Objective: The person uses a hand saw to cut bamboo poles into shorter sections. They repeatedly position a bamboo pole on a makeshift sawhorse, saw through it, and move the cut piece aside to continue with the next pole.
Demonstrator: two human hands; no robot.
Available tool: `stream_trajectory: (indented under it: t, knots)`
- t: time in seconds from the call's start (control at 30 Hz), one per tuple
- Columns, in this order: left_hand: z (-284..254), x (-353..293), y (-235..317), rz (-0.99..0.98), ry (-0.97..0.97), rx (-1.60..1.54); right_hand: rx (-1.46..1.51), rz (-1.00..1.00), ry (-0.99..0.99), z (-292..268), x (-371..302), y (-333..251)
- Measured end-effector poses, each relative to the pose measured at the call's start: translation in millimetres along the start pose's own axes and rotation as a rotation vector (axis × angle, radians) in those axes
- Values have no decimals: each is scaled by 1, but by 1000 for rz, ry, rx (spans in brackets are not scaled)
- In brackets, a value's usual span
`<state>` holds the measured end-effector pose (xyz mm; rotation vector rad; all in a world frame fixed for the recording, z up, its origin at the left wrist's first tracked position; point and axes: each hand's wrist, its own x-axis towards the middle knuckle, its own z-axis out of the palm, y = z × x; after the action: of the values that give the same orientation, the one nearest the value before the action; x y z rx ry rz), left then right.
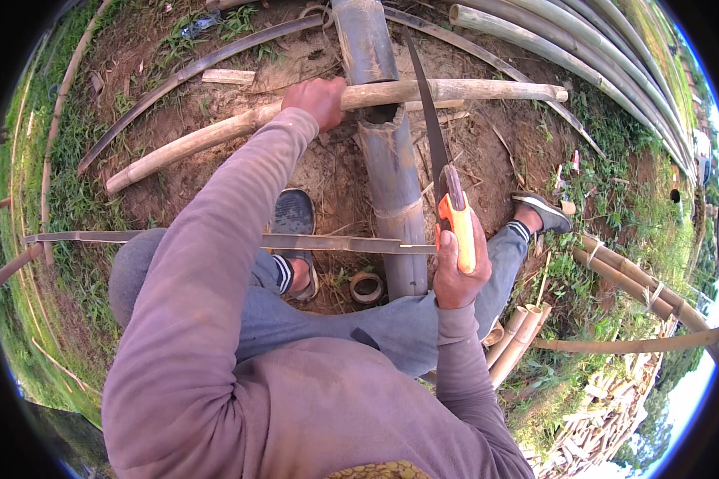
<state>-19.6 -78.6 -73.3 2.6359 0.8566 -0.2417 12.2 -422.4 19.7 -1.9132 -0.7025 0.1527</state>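
Observation:
My left hand (318,104) is wrapped around a thin bamboo pole (208,144) that lies crosswise over a thick grey bamboo trunk (391,176). A dark notch shows in the trunk just below the pole. In my right hand (462,275) is a handsaw (433,132) with an orange handle, its long dark blade pointing away from me. From above, the blade crosses the pole to the right of the trunk; I cannot tell whether it touches. A split bamboo strip (327,242) runs across the trunk, close to my right hand.
Long bamboo poles (567,48) lie at the far right. Curved split strips (192,70) are on the ground beyond the pole. Beside my shoe sits a cut bamboo ring (366,287). Short bamboo pieces (515,343) and a heap of offcuts (595,419) are at the right.

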Motion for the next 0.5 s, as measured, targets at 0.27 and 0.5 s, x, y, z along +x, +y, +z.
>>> stream_trajectory:
  t: [0.27,0.5]
  knots:
    - [-2,0,4,-19,-21,21,-96,-22,-5,-19,-8,-7]
    - [-8,7,4,-15,24,22,-38,68,-33,5,33,-11]
